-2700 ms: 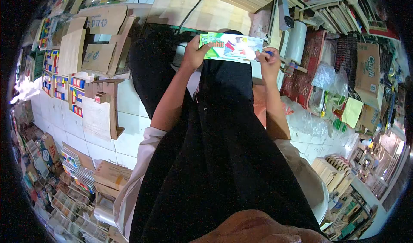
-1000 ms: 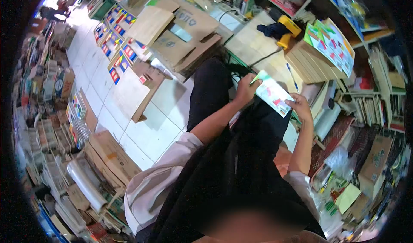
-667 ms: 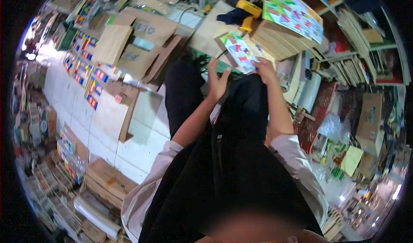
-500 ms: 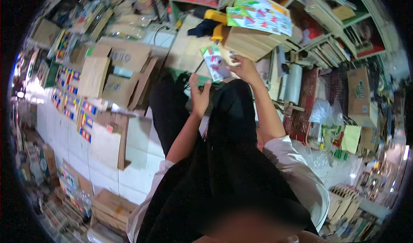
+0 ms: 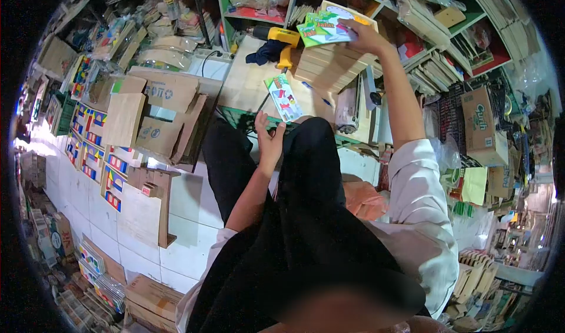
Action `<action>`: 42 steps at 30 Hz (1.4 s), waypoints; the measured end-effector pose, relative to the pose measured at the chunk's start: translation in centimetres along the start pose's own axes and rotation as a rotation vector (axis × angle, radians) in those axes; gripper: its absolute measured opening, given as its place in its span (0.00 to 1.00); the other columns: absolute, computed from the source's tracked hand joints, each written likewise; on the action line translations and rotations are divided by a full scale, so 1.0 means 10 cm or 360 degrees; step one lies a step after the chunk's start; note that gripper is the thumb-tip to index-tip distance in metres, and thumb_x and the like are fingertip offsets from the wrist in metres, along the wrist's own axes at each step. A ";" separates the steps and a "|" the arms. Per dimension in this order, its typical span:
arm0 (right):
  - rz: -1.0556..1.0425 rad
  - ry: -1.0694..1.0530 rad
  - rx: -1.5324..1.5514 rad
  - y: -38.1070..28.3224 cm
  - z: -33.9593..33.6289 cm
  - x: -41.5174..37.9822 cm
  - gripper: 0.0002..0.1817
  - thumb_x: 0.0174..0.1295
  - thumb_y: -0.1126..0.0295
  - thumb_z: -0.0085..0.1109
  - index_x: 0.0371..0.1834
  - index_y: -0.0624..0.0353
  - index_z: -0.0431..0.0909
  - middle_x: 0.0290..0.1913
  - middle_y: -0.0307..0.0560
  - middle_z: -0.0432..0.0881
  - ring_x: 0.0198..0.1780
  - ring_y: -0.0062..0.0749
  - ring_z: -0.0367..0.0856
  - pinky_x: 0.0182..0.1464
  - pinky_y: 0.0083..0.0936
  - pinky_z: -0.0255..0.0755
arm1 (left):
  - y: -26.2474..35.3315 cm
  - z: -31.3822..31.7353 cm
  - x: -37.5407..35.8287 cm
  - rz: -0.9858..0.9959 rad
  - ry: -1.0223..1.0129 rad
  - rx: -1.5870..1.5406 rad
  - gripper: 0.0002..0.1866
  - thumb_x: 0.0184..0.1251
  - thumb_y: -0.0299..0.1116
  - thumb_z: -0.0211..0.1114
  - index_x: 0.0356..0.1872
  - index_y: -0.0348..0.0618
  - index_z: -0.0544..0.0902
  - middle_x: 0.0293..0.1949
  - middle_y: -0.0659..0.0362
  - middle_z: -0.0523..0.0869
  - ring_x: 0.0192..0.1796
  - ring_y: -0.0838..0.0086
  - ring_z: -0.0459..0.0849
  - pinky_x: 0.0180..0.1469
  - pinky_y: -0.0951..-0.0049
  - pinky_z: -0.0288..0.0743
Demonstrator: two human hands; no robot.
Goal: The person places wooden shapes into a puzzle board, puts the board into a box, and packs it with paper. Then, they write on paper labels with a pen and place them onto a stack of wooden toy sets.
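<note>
My right hand (image 5: 364, 37) reaches out to several green-and-white printed cards (image 5: 322, 28) on top of a stack of wooden boards (image 5: 329, 68). Its fingers are closed on the right edge of the cards; the fingertips are partly hidden. My left hand (image 5: 271, 141) hovers over my lap, palm up, with fingers apart and nothing in it. Just beyond it, a single printed card (image 5: 283, 97) with red pictures lies near the front edge of the low wooden table (image 5: 244, 85).
A yellow power drill (image 5: 276, 35) with a dark cloth lies on the table's far side. A blue pen (image 5: 318, 94) rests beside the boards. Cardboard boxes (image 5: 168, 118) stand on the left, shelves (image 5: 259, 15) at the back, and an orange plastic bag (image 5: 365, 200) lies by my right leg.
My right hand has moved from beside the single card, up and right to the cards on the boards. The single card now lies flat on the table. My left hand has lowered slightly.
</note>
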State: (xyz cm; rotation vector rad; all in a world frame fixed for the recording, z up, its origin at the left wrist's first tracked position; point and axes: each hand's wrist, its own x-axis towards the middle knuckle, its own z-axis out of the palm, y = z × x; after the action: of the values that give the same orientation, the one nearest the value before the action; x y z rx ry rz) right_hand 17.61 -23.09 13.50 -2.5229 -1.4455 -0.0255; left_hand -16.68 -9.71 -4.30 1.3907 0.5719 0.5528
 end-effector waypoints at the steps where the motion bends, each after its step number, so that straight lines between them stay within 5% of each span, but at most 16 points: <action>1: 0.0101 0.0073 0.0034 -0.07 -0.06 -0.04 0.24 0.55 0.64 0.56 0.58 0.44 0.69 0.46 0.55 0.79 0.45 0.45 0.78 0.49 0.31 0.70 | 0.01 0.00 -0.01 -0.0007 -0.0001 0.0003 0.37 0.57 0.31 0.64 0.65 0.43 0.53 0.63 0.49 0.62 0.61 0.63 0.63 0.54 0.65 0.64; 6: 0.0036 0.0106 0.0077 -0.10 -0.22 -0.05 0.21 0.56 0.68 0.54 0.56 0.45 0.72 0.37 0.57 0.80 0.39 0.48 0.79 0.42 0.36 0.72 | 0.07 0.04 -0.02 -0.0073 -0.0061 0.0017 0.37 0.56 0.30 0.64 0.65 0.44 0.54 0.62 0.50 0.63 0.61 0.63 0.64 0.54 0.64 0.65; 8: 0.0243 0.0396 -0.0135 -0.23 -0.30 -0.08 0.21 0.55 0.71 0.53 0.54 0.47 0.72 0.33 0.60 0.79 0.34 0.52 0.79 0.37 0.39 0.72 | 0.04 0.06 -0.03 -0.0078 -0.0075 -0.0009 0.36 0.56 0.30 0.64 0.64 0.44 0.54 0.62 0.51 0.63 0.60 0.64 0.64 0.54 0.64 0.65; 13: 0.0087 0.0799 -0.0399 -0.71 -0.60 -0.31 0.24 0.49 0.75 0.53 0.53 0.51 0.71 0.30 0.58 0.80 0.34 0.52 0.79 0.35 0.41 0.72 | 0.12 0.09 -0.05 -0.0074 -0.0143 -0.0058 0.35 0.56 0.30 0.65 0.63 0.45 0.57 0.60 0.51 0.66 0.60 0.64 0.65 0.55 0.63 0.65; 17: 0.0294 0.0569 -0.0785 -0.75 -0.58 -0.27 0.20 0.50 0.75 0.52 0.50 0.54 0.71 0.33 0.55 0.81 0.35 0.50 0.80 0.35 0.41 0.74 | 0.10 0.14 -0.08 -0.0028 -0.0287 -0.0184 0.34 0.56 0.29 0.65 0.62 0.43 0.58 0.57 0.49 0.68 0.59 0.64 0.66 0.56 0.64 0.67; 21: 0.0398 0.0136 -0.0823 -0.24 -0.28 -0.09 0.20 0.55 0.64 0.52 0.53 0.51 0.72 0.37 0.59 0.80 0.38 0.50 0.80 0.39 0.41 0.74 | 0.05 0.16 -0.09 0.0015 -0.0343 -0.0176 0.34 0.56 0.29 0.66 0.62 0.42 0.58 0.56 0.48 0.69 0.59 0.65 0.67 0.56 0.65 0.68; 23: 0.0267 0.0021 -0.0391 -0.16 -0.22 -0.08 0.32 0.46 0.47 0.63 0.50 0.59 0.74 0.43 0.60 0.78 0.42 0.46 0.79 0.46 0.38 0.72 | 0.04 0.14 -0.09 -0.0008 -0.0346 -0.0190 0.34 0.56 0.29 0.66 0.62 0.41 0.58 0.56 0.48 0.69 0.59 0.65 0.67 0.56 0.66 0.68; 24: 0.0266 0.0015 -0.0392 -0.10 -0.22 -0.04 0.32 0.46 0.47 0.63 0.50 0.59 0.74 0.43 0.60 0.78 0.42 0.46 0.79 0.46 0.38 0.72 | 0.03 0.14 -0.10 -0.0040 -0.0351 -0.0204 0.34 0.56 0.30 0.66 0.62 0.41 0.58 0.56 0.48 0.69 0.59 0.65 0.67 0.56 0.66 0.68; 26: 0.0492 -0.0152 -0.0235 -0.12 -0.33 0.03 0.47 0.27 0.32 0.66 0.43 0.64 0.75 0.43 0.60 0.77 0.49 0.46 0.76 0.49 0.38 0.71 | 0.05 0.12 -0.10 -0.0049 -0.0368 -0.0181 0.34 0.56 0.30 0.66 0.62 0.41 0.58 0.56 0.48 0.69 0.59 0.65 0.67 0.56 0.65 0.68; 27: 0.0668 -0.0316 0.0165 -0.17 -0.44 0.04 0.52 0.21 0.35 0.70 0.47 0.65 0.72 0.46 0.58 0.76 0.49 0.45 0.75 0.48 0.36 0.71 | 0.07 0.12 -0.09 -0.0046 -0.0390 -0.0154 0.34 0.56 0.30 0.66 0.62 0.41 0.58 0.56 0.48 0.69 0.59 0.65 0.67 0.56 0.65 0.68; 31: 0.0553 -0.0380 0.0138 0.10 -0.37 0.10 0.55 0.19 0.41 0.75 0.53 0.64 0.66 0.50 0.57 0.73 0.51 0.44 0.73 0.52 0.35 0.69 | 0.04 0.12 -0.08 -0.0018 -0.0371 -0.0137 0.34 0.56 0.30 0.66 0.62 0.42 0.58 0.56 0.48 0.69 0.59 0.65 0.67 0.56 0.64 0.68; 33: 0.0691 -0.0227 0.0214 0.01 -0.40 0.05 0.53 0.22 0.52 0.79 0.56 0.61 0.62 0.44 0.53 0.75 0.48 0.42 0.75 0.47 0.32 0.71 | 0.02 0.13 -0.09 -0.0023 -0.0349 -0.0197 0.34 0.55 0.31 0.67 0.62 0.42 0.58 0.56 0.48 0.69 0.59 0.64 0.67 0.55 0.64 0.69; 36: 0.0560 0.0016 0.0066 0.06 -0.37 0.04 0.56 0.19 0.56 0.80 0.59 0.60 0.60 0.47 0.55 0.74 0.52 0.44 0.73 0.52 0.33 0.69 | 0.09 0.13 -0.08 -0.0049 -0.0367 -0.0127 0.35 0.54 0.32 0.67 0.61 0.42 0.59 0.56 0.47 0.69 0.59 0.63 0.67 0.55 0.64 0.69; 42: 0.0376 0.0136 -0.0375 0.25 -0.25 0.09 0.53 0.19 0.48 0.77 0.54 0.66 0.68 0.52 0.59 0.71 0.54 0.46 0.71 0.54 0.33 0.67 | 0.05 0.16 -0.07 -0.0060 -0.0382 -0.0117 0.35 0.54 0.33 0.68 0.61 0.42 0.60 0.56 0.48 0.69 0.59 0.63 0.67 0.55 0.63 0.70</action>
State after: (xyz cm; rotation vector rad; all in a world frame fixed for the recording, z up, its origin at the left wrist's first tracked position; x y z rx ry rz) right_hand 20.47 -24.08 15.58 -2.8267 -1.1650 -0.2747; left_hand -16.13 -11.27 -3.63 1.3504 0.3796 0.3663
